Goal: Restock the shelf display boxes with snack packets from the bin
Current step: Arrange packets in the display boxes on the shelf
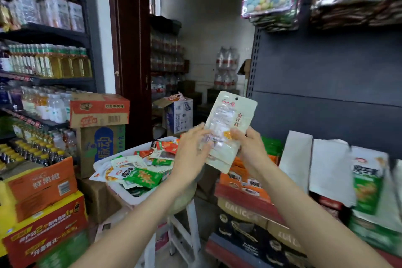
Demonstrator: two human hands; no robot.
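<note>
Head view: at centre, my right hand [250, 148] pinches a small stack of pale snack packets [226, 130], thumb across the front. My left hand [191, 154] lies against their left edge, fingers straight and slightly apart. At eight o'clock, the white bin [130, 193] holds many loose packets. At four o'clock, the shelf display boxes [367, 183] look partly filled, so I judge restocking unfinished.

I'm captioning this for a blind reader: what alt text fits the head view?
Both hands, left hand and right hand, hold up a small stack of pale snack packets before a grey shelf. Below sit a white bin of mixed packets and open display boxes at right.
</note>
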